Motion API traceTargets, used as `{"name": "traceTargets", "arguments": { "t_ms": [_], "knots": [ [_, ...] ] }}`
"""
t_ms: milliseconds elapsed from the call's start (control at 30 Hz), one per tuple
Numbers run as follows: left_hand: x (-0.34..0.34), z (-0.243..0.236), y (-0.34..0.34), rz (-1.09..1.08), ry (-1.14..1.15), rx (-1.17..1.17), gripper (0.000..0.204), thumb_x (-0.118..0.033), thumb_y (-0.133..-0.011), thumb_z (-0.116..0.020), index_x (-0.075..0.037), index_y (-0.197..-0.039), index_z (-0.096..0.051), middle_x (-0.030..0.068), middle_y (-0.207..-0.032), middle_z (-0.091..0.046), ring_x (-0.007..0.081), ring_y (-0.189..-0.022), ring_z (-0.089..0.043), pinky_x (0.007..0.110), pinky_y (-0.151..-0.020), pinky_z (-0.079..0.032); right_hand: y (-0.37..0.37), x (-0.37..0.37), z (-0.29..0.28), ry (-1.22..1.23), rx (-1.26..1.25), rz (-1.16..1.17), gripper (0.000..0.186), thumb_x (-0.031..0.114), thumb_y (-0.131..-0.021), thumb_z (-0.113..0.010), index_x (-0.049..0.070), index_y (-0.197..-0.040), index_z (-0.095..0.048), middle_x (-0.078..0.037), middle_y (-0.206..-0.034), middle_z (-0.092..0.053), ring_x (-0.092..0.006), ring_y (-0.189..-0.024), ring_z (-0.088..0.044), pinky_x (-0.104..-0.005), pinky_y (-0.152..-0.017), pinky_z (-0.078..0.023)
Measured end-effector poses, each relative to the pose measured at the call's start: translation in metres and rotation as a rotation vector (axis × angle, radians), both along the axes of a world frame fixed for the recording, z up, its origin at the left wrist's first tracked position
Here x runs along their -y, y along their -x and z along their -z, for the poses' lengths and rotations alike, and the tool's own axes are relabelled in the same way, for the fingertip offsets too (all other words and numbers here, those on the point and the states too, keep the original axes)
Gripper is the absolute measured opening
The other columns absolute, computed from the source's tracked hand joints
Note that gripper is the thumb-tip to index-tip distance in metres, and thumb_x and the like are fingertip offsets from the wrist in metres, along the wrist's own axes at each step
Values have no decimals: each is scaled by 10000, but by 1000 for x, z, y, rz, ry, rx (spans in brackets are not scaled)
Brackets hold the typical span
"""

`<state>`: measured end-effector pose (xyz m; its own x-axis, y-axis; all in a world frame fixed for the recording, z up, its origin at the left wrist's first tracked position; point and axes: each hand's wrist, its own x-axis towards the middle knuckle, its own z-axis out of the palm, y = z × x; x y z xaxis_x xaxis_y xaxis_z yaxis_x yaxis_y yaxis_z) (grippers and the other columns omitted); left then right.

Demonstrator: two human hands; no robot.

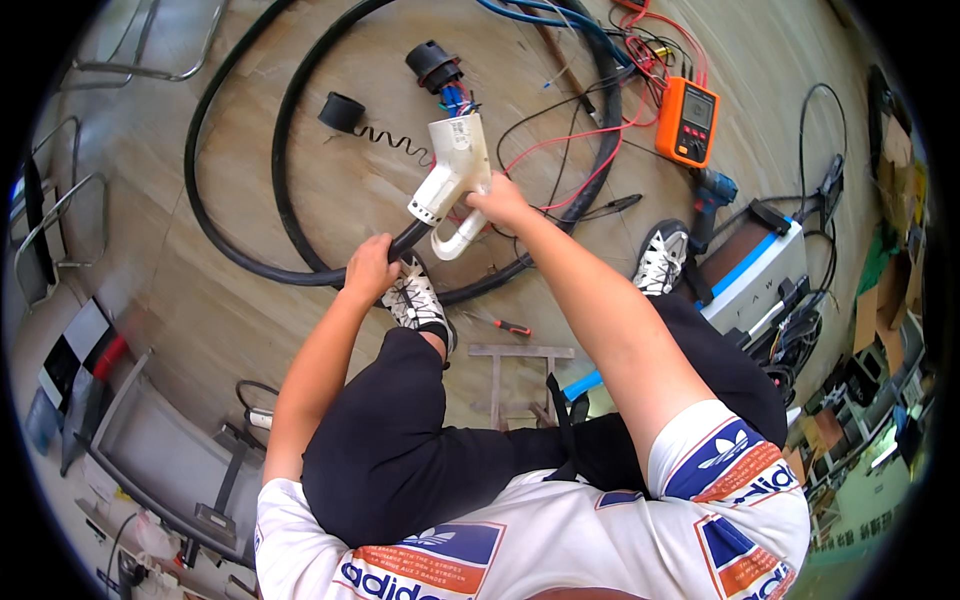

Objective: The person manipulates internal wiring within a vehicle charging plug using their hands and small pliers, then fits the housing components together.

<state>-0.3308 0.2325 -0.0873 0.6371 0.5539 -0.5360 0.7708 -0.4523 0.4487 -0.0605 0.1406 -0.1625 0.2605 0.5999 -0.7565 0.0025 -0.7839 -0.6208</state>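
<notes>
My right hand (502, 203) is closed on the looped handle of a white electric-car charging gun (449, 165), held above the floor between my feet. Out of the far end of its housing come blue wires (456, 98), leading to a round black connector head (434, 66) that sits apart from the housing. A thick black cable (408, 240) enters the gun's near end, and my left hand (370, 268) is wrapped round it close to my left shoe. Left of the gun, a black cap (342, 112) hangs off a wavy black cord (395, 140).
The thick cable lies in wide loops around the gun. An orange handheld meter (687, 120) with red leads and a blue power drill (712, 195) are at the right. A small screwdriver (513, 328) lies near my left shoe. Metal chairs (140, 68) stand at the left.
</notes>
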Motion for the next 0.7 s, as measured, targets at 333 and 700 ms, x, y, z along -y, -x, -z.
{"name": "traceTargets", "arguments": {
  "t_ms": [333,700],
  "knots": [
    [-17,8,2,32,-34,-95,360,-361,-838,-738,-54,-949,-586,173,-932,-638,417,-916,-630,512,-764,-508,-5,-13,-15,15,254,-276,558,253,-805,-702,-98,-1182,-486,-310,-1056,-669,-444,-1028,-656,-475,-909,-528],
    [-36,21,9,141,-73,-290,586,-593,-814,-706,-61,-1034,-597,187,-974,-670,408,-972,-634,507,-808,-517,-3,-2,-27,-44,293,-326,614,206,-826,-701,-63,-1304,-424,-309,-1042,-667,-455,-996,-657,-503,-888,-530]
  ]
}}
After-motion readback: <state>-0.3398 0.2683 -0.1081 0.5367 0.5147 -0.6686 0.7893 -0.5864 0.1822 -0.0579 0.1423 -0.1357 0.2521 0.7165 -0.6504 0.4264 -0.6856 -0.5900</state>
